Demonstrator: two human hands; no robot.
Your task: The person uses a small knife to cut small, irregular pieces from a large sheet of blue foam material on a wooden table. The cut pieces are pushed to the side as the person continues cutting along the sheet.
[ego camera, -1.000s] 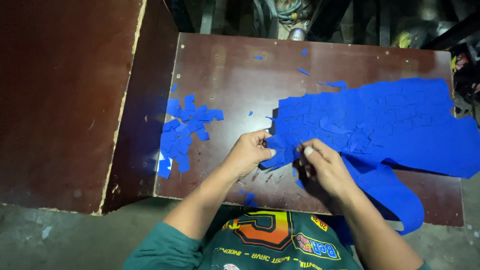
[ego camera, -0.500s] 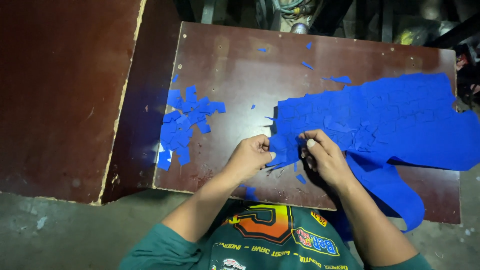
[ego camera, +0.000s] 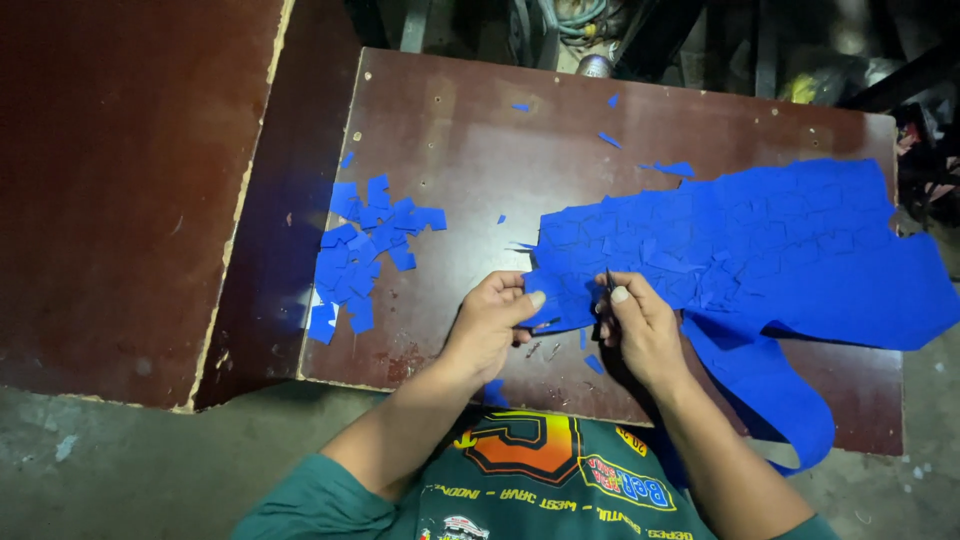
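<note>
L hand [ego camera: 490, 325] pinches big blue scored sheet [ego camera: 760, 250] edge; R hand [ego camera: 640, 330] grips small dark blade [ego camera: 607, 282]. Small pile of cut blue squares [ego camera: 365, 250] done, most sheet left.

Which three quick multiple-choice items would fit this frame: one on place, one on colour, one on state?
1. Where does the pile of small cut pieces lie?
A. Left of the hands on the table
B. On the floor
C. On top of the big sheet

2. What colour is the big sheet?
A. Red
B. Blue
C. Green

3. What is the left hand doing?
A. Resting flat and apart from the sheet
B. Lifted off the table
C. Pinching the sheet's near edge

Answers:
1 A, the pieces sit near the left edge of the table.
2 B, the sheet is plainly blue.
3 C, its thumb and fingers close on the edge, while the right hand holds a small dark tool there.
</note>
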